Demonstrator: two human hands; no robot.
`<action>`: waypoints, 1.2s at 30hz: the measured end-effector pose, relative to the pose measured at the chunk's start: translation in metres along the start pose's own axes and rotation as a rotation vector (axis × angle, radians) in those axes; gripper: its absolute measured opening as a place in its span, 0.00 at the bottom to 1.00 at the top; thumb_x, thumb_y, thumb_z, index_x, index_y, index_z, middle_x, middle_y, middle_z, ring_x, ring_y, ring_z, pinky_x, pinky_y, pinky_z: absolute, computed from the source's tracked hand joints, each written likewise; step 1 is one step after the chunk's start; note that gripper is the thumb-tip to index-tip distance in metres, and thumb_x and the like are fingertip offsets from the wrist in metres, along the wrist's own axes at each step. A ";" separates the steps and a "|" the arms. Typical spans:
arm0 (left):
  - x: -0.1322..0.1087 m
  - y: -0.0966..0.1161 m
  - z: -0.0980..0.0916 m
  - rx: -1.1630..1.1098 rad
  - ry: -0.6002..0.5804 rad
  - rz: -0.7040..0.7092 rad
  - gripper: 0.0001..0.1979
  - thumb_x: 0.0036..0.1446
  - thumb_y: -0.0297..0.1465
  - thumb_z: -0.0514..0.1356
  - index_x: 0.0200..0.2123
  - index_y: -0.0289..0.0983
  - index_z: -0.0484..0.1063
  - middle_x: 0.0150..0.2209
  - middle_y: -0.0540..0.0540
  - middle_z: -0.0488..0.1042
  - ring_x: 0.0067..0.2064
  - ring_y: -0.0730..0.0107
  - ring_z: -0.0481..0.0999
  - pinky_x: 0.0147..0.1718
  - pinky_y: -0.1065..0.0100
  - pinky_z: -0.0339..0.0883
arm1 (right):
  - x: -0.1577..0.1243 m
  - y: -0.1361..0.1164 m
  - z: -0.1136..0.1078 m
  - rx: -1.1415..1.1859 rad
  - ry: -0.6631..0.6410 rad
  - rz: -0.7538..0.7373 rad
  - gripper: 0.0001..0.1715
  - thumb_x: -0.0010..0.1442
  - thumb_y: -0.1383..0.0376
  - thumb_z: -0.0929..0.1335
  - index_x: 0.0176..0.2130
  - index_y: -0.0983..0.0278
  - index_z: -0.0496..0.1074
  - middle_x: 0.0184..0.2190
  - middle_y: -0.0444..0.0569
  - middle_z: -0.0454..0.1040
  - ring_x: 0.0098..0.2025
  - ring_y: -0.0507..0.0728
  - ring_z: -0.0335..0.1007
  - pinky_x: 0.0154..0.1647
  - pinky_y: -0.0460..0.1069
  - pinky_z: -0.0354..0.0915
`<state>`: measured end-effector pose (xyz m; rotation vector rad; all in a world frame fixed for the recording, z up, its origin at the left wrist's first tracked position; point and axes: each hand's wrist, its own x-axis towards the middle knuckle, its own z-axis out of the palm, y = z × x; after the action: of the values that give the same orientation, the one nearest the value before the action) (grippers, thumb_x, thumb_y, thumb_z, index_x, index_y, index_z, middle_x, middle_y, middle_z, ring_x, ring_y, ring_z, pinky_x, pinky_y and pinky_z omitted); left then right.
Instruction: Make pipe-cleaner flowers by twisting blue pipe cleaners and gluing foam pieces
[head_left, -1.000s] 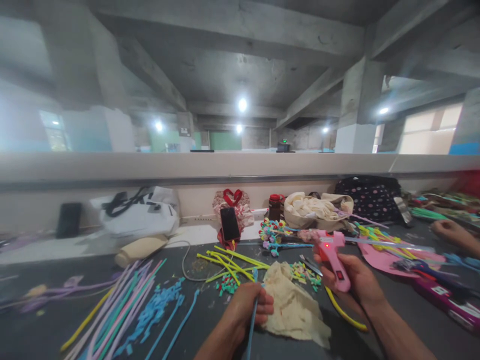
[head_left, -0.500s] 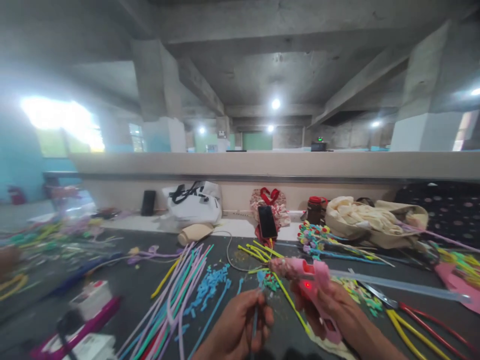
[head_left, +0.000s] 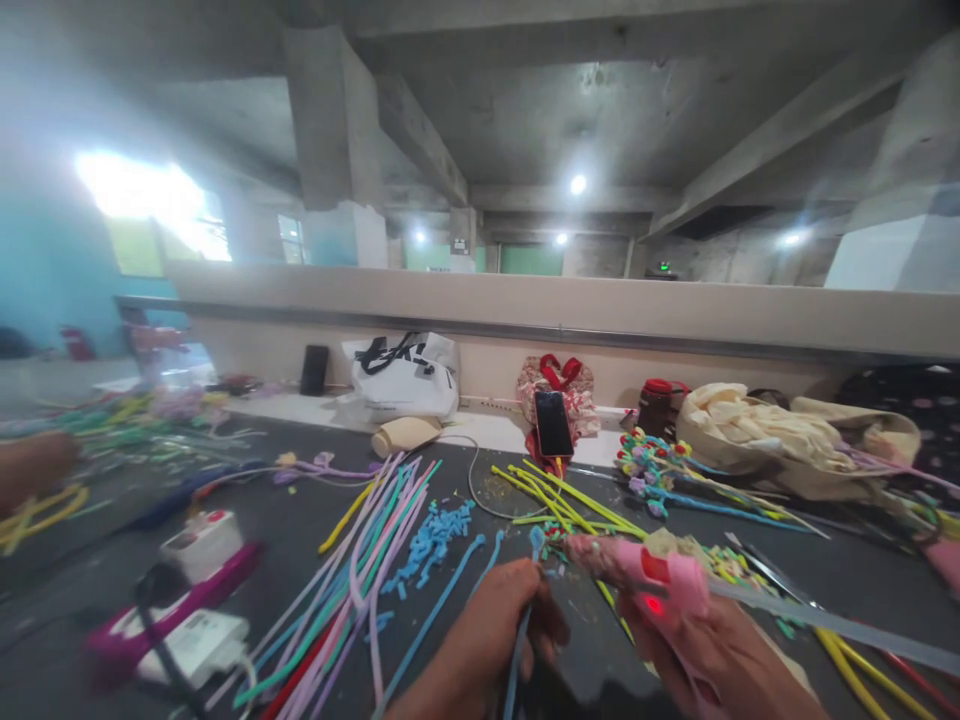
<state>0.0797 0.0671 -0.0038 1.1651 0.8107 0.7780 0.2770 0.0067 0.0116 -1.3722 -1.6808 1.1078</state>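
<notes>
My left hand (head_left: pixel 495 625) is closed around a blue pipe cleaner (head_left: pixel 536 542), its rounded tip sticking up past my fingers and its stem running down out of view. My right hand (head_left: pixel 724 645) grips a pink hot glue gun (head_left: pixel 679 580) with a red light lit on its side. A long clear glue stick (head_left: pixel 840 620) juts from the back of the gun. The gun's nozzle points left, close beside the blue tip; whether they touch I cannot tell. Small red and green bits (head_left: pixel 553 538) lie behind the nozzle.
Left of my hands lie pastel pipe cleaners (head_left: pixel 352 590), cut blue pieces (head_left: pixel 439 535) and a magenta power strip (head_left: pixel 180 600) with plugs. Yellow pipe cleaners (head_left: pixel 555 495) and a phone (head_left: pixel 553 424) are ahead. Finished flower stems (head_left: pixel 652 470) and pliers-like scissors (head_left: pixel 776 575) lie right. Another person's hand (head_left: pixel 34 470) shows far left.
The blue pipe cleaner's tip now stands above my left fingers. The glue gun has moved right and slightly down in view. The camera view has shifted, and the person's hand at far left shows more.
</notes>
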 end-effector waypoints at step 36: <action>-0.001 -0.007 0.003 0.035 0.016 -0.068 0.12 0.49 0.38 0.46 0.23 0.36 0.59 0.17 0.50 0.69 0.13 0.79 0.63 0.09 0.80 0.46 | 0.002 -0.015 0.011 -0.189 -0.042 0.058 0.33 0.50 0.40 0.52 0.20 0.64 0.60 0.13 0.40 0.54 0.17 0.49 0.48 0.19 0.44 0.47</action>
<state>0.0821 0.0633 -0.0101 1.1582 0.8754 0.7203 0.2605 0.0049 0.0212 -1.5328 -1.8245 1.0381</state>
